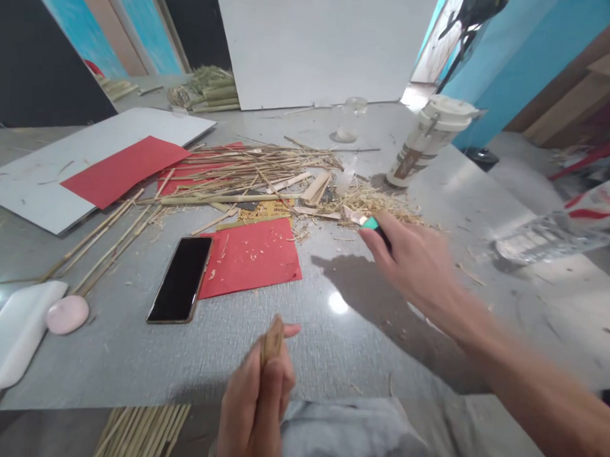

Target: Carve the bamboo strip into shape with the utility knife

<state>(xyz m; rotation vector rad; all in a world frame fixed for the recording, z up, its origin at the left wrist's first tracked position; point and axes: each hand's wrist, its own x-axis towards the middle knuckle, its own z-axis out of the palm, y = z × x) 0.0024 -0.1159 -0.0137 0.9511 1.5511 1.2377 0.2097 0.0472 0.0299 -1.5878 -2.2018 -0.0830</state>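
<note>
Close to the table's front edge, my left hand (259,400) is closed around a short flat piece of wood or reed (272,341), pointing upward. My right hand (419,256) reaches forward over the table, gripping a small green-and-black tool (370,223); its exact kind is unclear. That tool's tip is beside a heap of straw-coloured shavings (400,208). Many thin reed stalks (237,173) lie left of the heap. Between the hands and the stalks rests a red sheet (251,256) dotted with scraps, with a dark-screened phone (180,281) against its left side.
A white tumbler (428,136) stands at the back right, and a clear plastic bottle (539,240) lies farther right. At left are a white board (31,172) with another red sheet (124,172), and a pink rounded object (68,315). Bundled reeds (145,433) sit below the front edge.
</note>
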